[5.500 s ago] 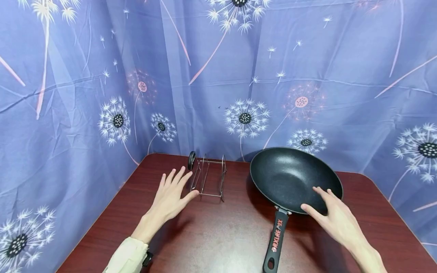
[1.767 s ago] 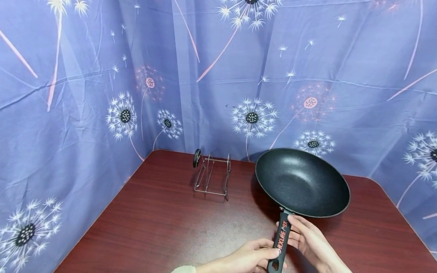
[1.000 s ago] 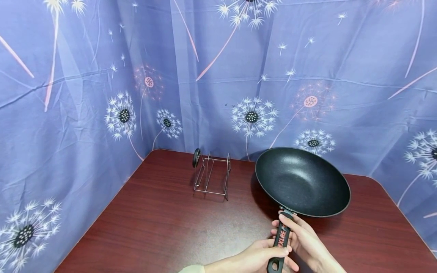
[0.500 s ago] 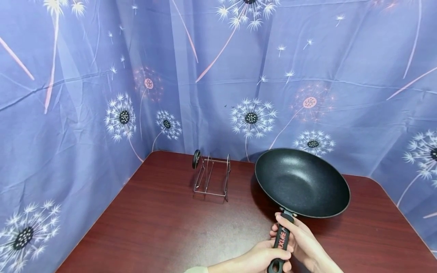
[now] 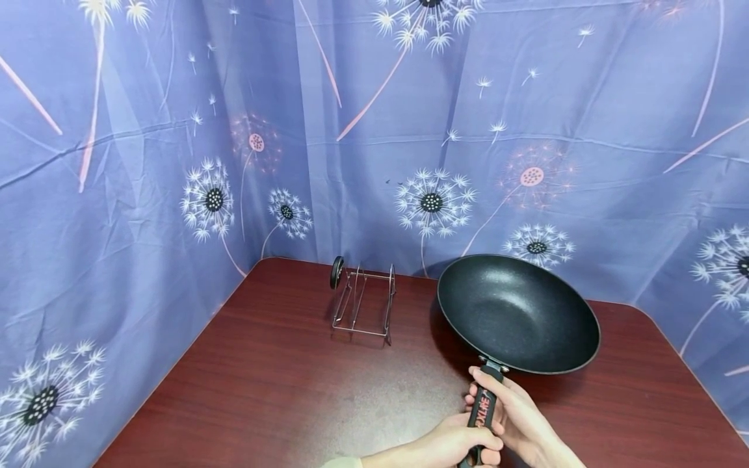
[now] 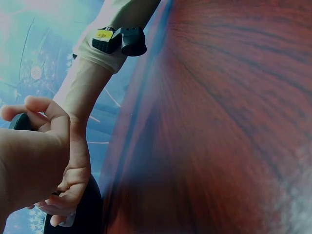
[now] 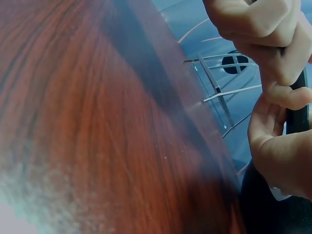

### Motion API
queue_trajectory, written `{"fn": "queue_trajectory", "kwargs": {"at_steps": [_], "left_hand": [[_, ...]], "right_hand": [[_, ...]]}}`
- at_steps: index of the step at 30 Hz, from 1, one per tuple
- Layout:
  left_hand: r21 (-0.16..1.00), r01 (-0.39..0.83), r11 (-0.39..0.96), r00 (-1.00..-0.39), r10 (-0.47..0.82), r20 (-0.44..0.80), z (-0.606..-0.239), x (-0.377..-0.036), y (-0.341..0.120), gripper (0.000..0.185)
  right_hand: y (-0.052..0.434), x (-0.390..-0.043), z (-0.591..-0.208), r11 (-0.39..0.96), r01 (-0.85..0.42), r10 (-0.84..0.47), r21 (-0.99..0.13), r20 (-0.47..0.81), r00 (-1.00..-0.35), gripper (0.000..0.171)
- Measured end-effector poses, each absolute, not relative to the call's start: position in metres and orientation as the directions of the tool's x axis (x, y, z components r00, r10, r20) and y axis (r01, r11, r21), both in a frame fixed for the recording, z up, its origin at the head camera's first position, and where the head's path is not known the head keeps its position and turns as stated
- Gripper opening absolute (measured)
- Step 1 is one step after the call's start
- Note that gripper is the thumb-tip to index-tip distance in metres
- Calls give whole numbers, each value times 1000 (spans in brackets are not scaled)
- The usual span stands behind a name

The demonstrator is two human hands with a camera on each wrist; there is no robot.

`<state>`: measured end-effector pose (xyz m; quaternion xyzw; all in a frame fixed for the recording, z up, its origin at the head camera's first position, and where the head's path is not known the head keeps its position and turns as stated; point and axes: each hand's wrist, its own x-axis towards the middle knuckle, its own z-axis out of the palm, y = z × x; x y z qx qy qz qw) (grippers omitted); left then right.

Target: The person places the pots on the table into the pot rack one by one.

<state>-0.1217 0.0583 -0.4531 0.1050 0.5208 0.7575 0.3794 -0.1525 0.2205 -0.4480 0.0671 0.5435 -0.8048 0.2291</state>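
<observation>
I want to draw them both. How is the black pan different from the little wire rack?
The round black frying pan is solid, dark and wide; the small silver wire rack is see-through, shiny and narrow. Both hands, left hand and right hand, grip the pan's handle; nobody touches the rack. Both sit on the reddish-brown wooden table.

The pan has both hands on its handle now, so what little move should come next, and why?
Probably a gentle lift straight up. The left hand and right hand both grip the handle, while the black pan seems to sit on the table. The wire rack stands apart to its left, so rising first should keep the pan from bumping it.
</observation>
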Motion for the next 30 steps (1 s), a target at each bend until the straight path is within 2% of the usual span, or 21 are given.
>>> {"fn": "queue_trajectory", "kwargs": {"at_steps": [8,16,24,30], "left_hand": [[842,-509,-180,-656,714,-244,-455,-120,57,10],[855,-488,-179,-664,711,-230,-464,-118,55,10],[870,-462,-172,-727,635,-261,-464,-116,56,9],[846,-497,-193,-718,640,-275,-466,-117,53,4]], "right_hand": [[220,-152,-454,-257,447,-300,-856,-369,-879,20],[220,-151,-458,-278,479,-361,-832,-372,-855,20],[214,-151,-460,-267,433,-272,-861,-364,-891,22],[205,-150,-461,-223,382,-184,-897,-346,-920,14]]}}
